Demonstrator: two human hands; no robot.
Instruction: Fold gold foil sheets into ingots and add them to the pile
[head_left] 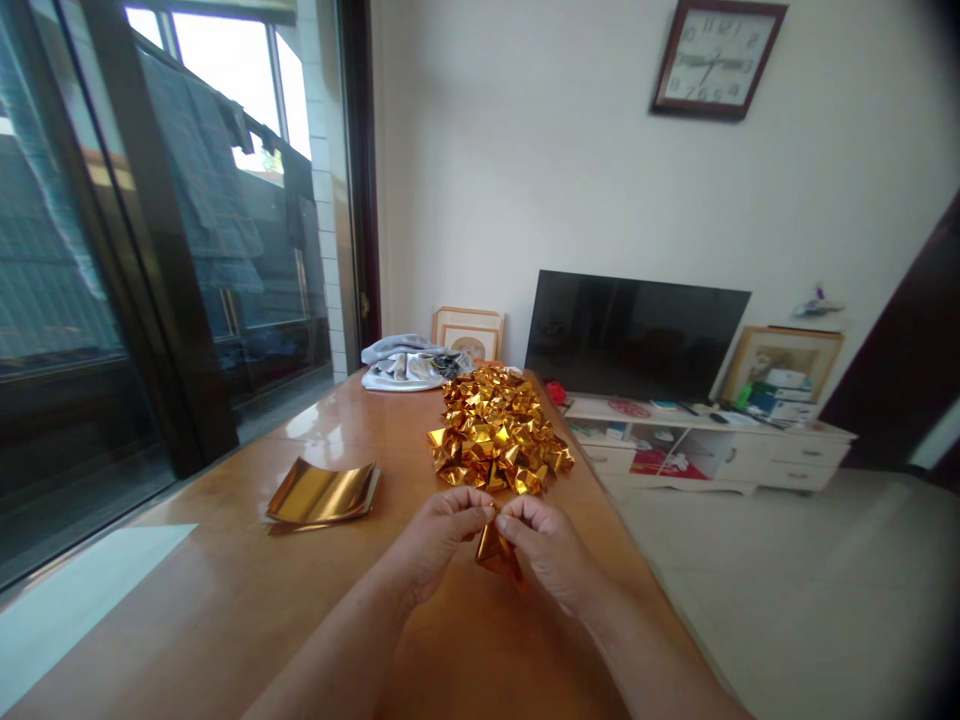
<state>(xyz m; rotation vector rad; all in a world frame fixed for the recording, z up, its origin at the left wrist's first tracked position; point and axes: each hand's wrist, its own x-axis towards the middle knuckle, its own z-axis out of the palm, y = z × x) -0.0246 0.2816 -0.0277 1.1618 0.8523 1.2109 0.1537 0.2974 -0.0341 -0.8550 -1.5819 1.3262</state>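
While both hands meet over the near middle of the wooden worktop, they pinch a small piece of gold foil paper between them. The left hand closes its fingertips on the upper left edge of the piece, and the right hand closes its fingertips on the upper right edge, so the folded foil hangs between the two palms just above the wood. Just beyond the hands lies a loose heap of folded gold foil pieces, piled straight on the worktop with no bowl, box or tray around them; the nearest pieces of the heap sit close to the knuckles without touching them. To the left of the hands, well apart from the heap, rests a small stack of flat gold foil sheets, their edges curling upward. At the far end of the worktop a bundle of grey cloth lies beside a small picture frame that leans by the wall. Off the worktop to the right stands a dark television on a low white cabinet, whose open compartments hold small items too blurred to name. A square clock hangs on the wall above.
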